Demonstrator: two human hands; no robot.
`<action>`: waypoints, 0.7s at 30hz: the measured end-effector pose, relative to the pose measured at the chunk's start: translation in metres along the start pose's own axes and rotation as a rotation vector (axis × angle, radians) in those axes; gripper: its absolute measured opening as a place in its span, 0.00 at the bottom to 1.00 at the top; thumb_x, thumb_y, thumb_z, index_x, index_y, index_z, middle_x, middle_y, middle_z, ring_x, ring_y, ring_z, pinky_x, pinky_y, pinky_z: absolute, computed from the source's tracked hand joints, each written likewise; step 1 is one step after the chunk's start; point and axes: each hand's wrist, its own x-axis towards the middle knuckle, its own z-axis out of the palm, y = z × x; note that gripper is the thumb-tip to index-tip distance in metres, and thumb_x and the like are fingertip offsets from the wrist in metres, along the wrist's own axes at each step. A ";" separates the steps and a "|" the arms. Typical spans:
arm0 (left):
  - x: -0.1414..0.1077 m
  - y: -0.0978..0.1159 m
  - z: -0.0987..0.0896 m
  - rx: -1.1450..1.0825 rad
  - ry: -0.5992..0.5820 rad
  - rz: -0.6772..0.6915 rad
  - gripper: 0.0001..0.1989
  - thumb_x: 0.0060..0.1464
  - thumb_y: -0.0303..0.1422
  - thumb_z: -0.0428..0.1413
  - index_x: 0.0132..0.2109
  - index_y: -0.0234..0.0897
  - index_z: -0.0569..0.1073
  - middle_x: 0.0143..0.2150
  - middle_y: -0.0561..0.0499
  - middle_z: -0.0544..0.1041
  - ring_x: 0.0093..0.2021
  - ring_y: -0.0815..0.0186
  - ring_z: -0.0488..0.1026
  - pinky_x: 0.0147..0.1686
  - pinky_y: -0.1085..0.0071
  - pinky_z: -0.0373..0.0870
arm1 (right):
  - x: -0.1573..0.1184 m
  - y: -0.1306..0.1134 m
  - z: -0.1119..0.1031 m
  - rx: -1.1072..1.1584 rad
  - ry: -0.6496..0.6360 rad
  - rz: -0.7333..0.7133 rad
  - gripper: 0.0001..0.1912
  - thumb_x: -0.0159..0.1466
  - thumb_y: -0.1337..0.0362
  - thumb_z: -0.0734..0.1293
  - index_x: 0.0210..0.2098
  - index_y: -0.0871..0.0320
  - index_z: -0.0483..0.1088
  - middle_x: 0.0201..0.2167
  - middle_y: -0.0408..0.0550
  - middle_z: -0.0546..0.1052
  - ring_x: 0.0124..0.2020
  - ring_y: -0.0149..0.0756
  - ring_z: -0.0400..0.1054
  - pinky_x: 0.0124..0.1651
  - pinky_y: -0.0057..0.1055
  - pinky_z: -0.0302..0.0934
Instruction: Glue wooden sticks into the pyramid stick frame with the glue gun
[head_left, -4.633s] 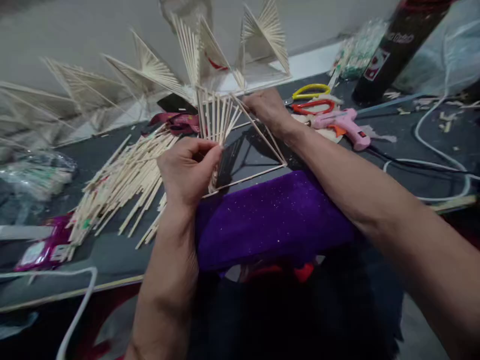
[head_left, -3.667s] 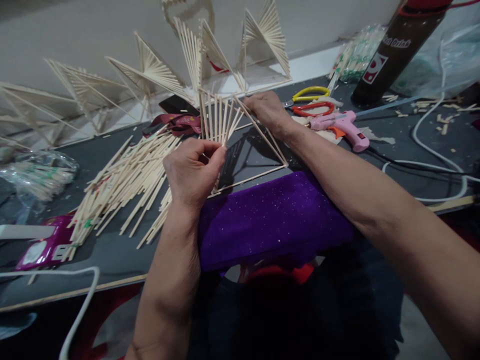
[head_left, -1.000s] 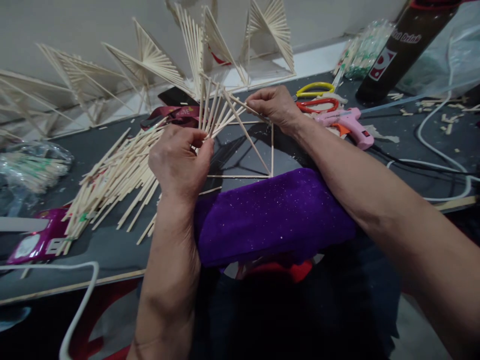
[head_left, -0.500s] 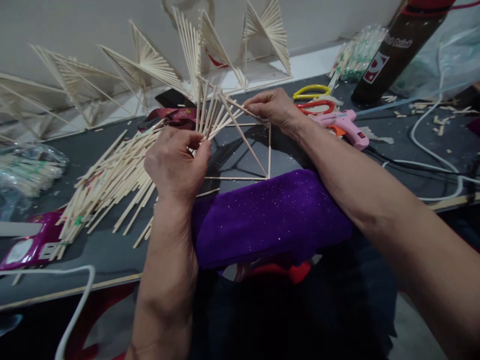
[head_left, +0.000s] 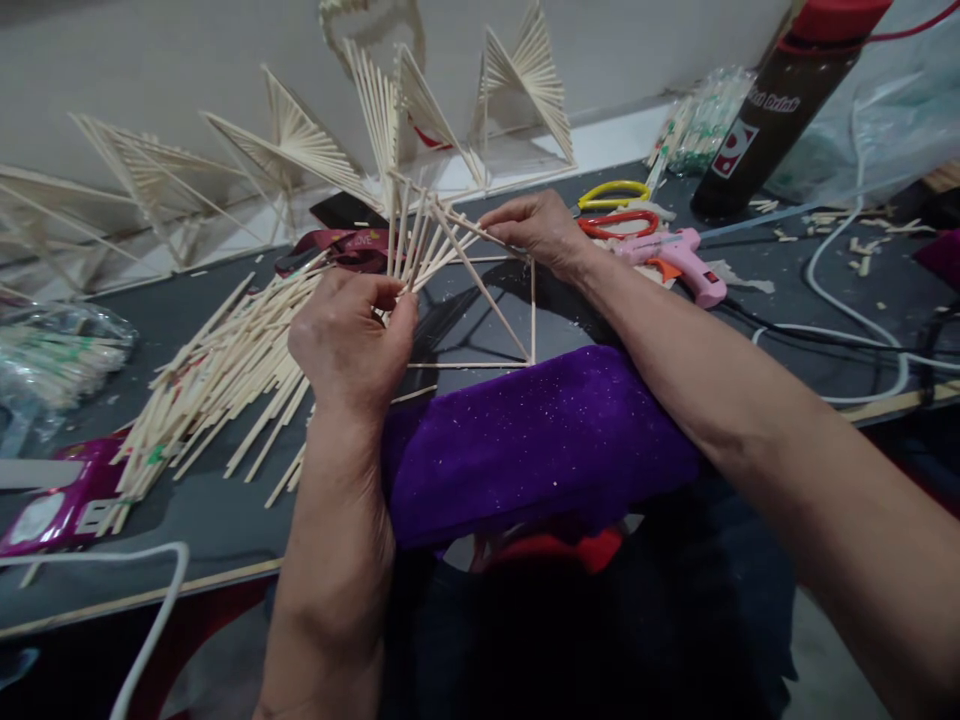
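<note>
A frame of thin wooden sticks (head_left: pixel 489 305) stands on the dark table in front of me, with several sticks fanning out at its upper left. My left hand (head_left: pixel 356 335) is closed in a pinch around the lower ends of these fanned wooden sticks (head_left: pixel 409 240). To the right, my right hand (head_left: pixel 534 230) pinches a wooden stick near the top of the frame, its fingertips partly hiding it. A loose pile of wooden sticks (head_left: pixel 232 370) lies left of my left hand. Between my forearms rests a purple cloth (head_left: pixel 532 450).
Finished stick structures (head_left: pixel 300 140) line the wall. Right of my right hand lie a pink glue gun (head_left: pixel 686 262) and scissors with yellow and red handles (head_left: pixel 615 195). A dark bottle (head_left: pixel 772 120) stands behind them. White cables (head_left: pixel 832 260) cross the right side.
The view has shifted slightly, so the wall structures and table sit a little lower. Both hands keep their pinches on the sticks, with hardly any movement.
</note>
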 end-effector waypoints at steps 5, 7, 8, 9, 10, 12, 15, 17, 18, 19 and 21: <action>0.000 0.001 0.000 0.005 0.004 -0.001 0.06 0.56 0.37 0.56 0.37 0.43 0.77 0.37 0.51 0.78 0.41 0.61 0.72 0.42 0.64 0.66 | 0.000 -0.001 -0.001 0.005 -0.026 0.005 0.11 0.57 0.69 0.69 0.38 0.66 0.79 0.25 0.44 0.75 0.30 0.29 0.67 0.34 0.26 0.63; 0.000 0.002 -0.001 0.008 0.000 -0.002 0.07 0.56 0.37 0.55 0.38 0.42 0.77 0.37 0.50 0.78 0.41 0.61 0.72 0.43 0.63 0.67 | -0.001 -0.003 0.000 0.011 -0.033 0.011 0.10 0.57 0.70 0.69 0.38 0.66 0.80 0.26 0.44 0.76 0.29 0.28 0.67 0.35 0.26 0.63; 0.000 0.002 -0.002 0.009 -0.007 -0.003 0.08 0.56 0.37 0.55 0.38 0.42 0.77 0.38 0.50 0.77 0.42 0.61 0.72 0.44 0.63 0.67 | -0.001 -0.004 0.000 0.013 -0.033 0.015 0.10 0.57 0.71 0.69 0.37 0.65 0.80 0.26 0.44 0.76 0.29 0.28 0.67 0.35 0.26 0.63; 0.000 0.002 -0.003 0.009 -0.017 -0.006 0.08 0.56 0.37 0.54 0.38 0.42 0.77 0.38 0.50 0.77 0.42 0.61 0.72 0.44 0.62 0.67 | -0.001 -0.004 0.000 0.013 -0.031 0.018 0.09 0.57 0.71 0.69 0.37 0.65 0.80 0.26 0.44 0.76 0.29 0.28 0.67 0.35 0.26 0.63; 0.000 0.003 -0.003 0.008 -0.027 -0.012 0.08 0.57 0.38 0.54 0.38 0.42 0.77 0.38 0.51 0.77 0.43 0.61 0.72 0.45 0.62 0.67 | 0.000 -0.005 -0.001 0.013 -0.028 0.019 0.09 0.57 0.71 0.69 0.36 0.65 0.80 0.26 0.44 0.77 0.29 0.28 0.67 0.35 0.26 0.64; 0.000 0.003 -0.004 0.000 -0.042 -0.022 0.07 0.57 0.38 0.54 0.38 0.43 0.76 0.38 0.51 0.76 0.43 0.61 0.72 0.45 0.61 0.67 | 0.000 -0.005 -0.004 0.013 -0.028 0.017 0.09 0.56 0.72 0.70 0.36 0.65 0.80 0.26 0.44 0.77 0.29 0.29 0.68 0.35 0.26 0.64; 0.000 0.002 -0.003 -0.012 -0.019 -0.012 0.07 0.57 0.37 0.55 0.38 0.43 0.77 0.37 0.50 0.75 0.42 0.60 0.72 0.45 0.61 0.67 | 0.002 -0.005 -0.013 0.024 -0.070 0.032 0.08 0.54 0.73 0.72 0.34 0.65 0.80 0.26 0.45 0.78 0.30 0.30 0.68 0.35 0.26 0.65; 0.000 0.001 -0.002 -0.017 -0.012 0.006 0.06 0.58 0.36 0.55 0.38 0.43 0.77 0.38 0.50 0.75 0.42 0.60 0.72 0.45 0.60 0.67 | 0.002 -0.005 -0.021 0.032 -0.121 0.060 0.08 0.53 0.72 0.73 0.34 0.65 0.80 0.25 0.46 0.78 0.30 0.30 0.69 0.34 0.26 0.66; 0.000 0.001 -0.002 -0.018 -0.008 0.014 0.06 0.58 0.36 0.55 0.38 0.43 0.77 0.37 0.50 0.75 0.42 0.60 0.72 0.45 0.60 0.67 | 0.002 -0.005 -0.025 0.035 -0.141 0.074 0.08 0.53 0.72 0.73 0.35 0.65 0.80 0.24 0.46 0.77 0.30 0.30 0.69 0.33 0.26 0.66; 0.000 0.001 -0.001 -0.020 -0.007 0.019 0.06 0.58 0.35 0.56 0.38 0.43 0.77 0.37 0.50 0.74 0.42 0.59 0.72 0.45 0.60 0.67 | 0.001 -0.005 -0.027 0.037 -0.156 0.086 0.09 0.53 0.72 0.74 0.35 0.66 0.80 0.24 0.46 0.77 0.30 0.30 0.69 0.33 0.26 0.66; 0.000 0.000 0.001 -0.026 -0.004 0.024 0.05 0.57 0.35 0.56 0.38 0.43 0.77 0.37 0.49 0.74 0.41 0.59 0.72 0.44 0.61 0.67 | 0.000 -0.006 -0.031 0.039 -0.167 0.103 0.09 0.54 0.72 0.74 0.36 0.66 0.80 0.24 0.46 0.77 0.30 0.30 0.69 0.34 0.26 0.66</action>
